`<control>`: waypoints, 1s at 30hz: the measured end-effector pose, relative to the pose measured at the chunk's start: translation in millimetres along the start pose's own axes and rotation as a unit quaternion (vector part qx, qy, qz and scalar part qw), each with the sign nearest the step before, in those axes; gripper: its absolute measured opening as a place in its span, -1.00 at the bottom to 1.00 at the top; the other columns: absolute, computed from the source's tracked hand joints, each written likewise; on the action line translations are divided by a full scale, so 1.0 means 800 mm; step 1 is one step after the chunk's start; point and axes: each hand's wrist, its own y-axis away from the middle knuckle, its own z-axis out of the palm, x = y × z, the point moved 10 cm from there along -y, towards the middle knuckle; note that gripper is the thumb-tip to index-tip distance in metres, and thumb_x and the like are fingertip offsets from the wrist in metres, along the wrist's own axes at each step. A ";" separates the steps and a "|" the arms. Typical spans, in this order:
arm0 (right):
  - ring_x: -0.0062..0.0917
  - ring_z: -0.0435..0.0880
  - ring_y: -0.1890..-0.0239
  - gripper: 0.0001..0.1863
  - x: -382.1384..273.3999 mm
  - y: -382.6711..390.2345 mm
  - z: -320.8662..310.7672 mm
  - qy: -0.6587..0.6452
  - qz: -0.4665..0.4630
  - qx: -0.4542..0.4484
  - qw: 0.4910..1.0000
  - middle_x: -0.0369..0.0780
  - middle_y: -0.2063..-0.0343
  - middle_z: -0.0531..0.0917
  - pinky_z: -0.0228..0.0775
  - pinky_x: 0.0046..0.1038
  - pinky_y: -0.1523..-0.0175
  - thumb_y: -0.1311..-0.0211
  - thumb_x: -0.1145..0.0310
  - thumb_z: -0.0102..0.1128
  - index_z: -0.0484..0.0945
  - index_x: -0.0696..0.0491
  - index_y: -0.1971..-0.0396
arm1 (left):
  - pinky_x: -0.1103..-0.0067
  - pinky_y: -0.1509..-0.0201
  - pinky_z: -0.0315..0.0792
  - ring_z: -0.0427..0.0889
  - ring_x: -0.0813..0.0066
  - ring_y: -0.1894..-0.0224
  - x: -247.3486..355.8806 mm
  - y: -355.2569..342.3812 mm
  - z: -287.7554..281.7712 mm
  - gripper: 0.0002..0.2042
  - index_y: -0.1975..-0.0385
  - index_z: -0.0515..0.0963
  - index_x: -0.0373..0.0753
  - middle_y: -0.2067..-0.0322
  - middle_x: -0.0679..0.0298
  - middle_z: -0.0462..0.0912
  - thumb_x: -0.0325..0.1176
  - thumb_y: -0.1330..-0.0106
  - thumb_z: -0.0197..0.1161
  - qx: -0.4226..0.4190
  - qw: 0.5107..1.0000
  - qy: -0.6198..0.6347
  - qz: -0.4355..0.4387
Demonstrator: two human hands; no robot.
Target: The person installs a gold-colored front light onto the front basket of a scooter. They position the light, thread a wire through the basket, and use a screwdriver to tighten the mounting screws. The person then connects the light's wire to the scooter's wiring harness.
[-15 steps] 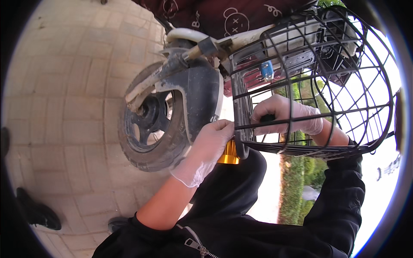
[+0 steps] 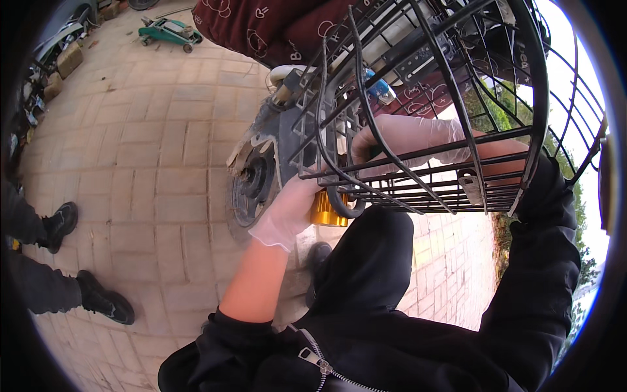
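Note:
A black wire basket (image 2: 418, 171) is mounted at the front of a scooter or e-bike. My right hand (image 2: 408, 140), in a thin clear glove, reaches inside it. Its fingers curl around a small dark object, mostly hidden, against the basket's frame end. My left hand (image 2: 292, 208), gloved too, is under that same end, its fingertips hidden behind the wires. Right beside the left hand sits a gold ribbed metal cylinder (image 2: 328, 210) below the basket. Behind my left hand is the scooter's front wheel (image 2: 251, 186), under a dark fender.
A maroon printed cover (image 2: 261, 29) hangs over the scooter, with a blue part (image 2: 379, 86) behind the basket wires. At left, another person's shoes (image 2: 104, 299) stand on the brick paving (image 2: 157, 196). A green floor jack (image 2: 168, 32) rests far back.
The view has shifted, bringing the floor jack and more of the other person's legs into sight. Both hands stay at the same end of the basket; my left fingertips are now more hidden.

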 end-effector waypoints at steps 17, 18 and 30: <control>-0.54 0.68 0.32 -0.75 0.018 -0.012 0.007 0.050 -0.005 -0.060 0.997 -0.17 0.39 0.73 0.49 -0.45 0.15 -0.23 0.28 0.37 0.64 0.18 0.26 | 0.52 -0.03 0.54 0.65 0.47 0.06 -0.001 0.010 0.001 -0.68 -0.12 0.50 -0.29 0.09 0.27 0.66 -0.38 -0.45 -0.03 0.028 0.999 -0.040 0.023; -0.52 0.69 0.32 -0.75 0.019 -0.013 0.008 0.042 -0.003 -0.058 0.997 -0.16 0.39 0.73 0.48 -0.43 0.15 -0.23 0.30 0.35 0.64 0.19 0.25 | 0.51 -0.05 0.53 0.64 0.46 0.04 -0.002 0.012 -0.003 -0.68 -0.12 0.49 -0.29 0.08 0.27 0.66 -0.38 -0.45 -0.02 0.043 0.998 -0.037 0.020; -0.59 0.65 0.39 -0.60 0.003 0.063 -0.107 -0.077 0.035 0.227 0.970 -0.22 0.42 0.68 0.53 -0.55 0.24 -0.13 0.20 0.41 0.64 0.21 0.17 | 0.47 -0.12 0.53 0.64 0.37 -0.01 -0.009 0.003 -0.014 -0.64 -0.15 0.46 -0.35 0.04 0.18 0.66 -0.47 -0.36 0.05 0.025 0.999 -0.011 0.037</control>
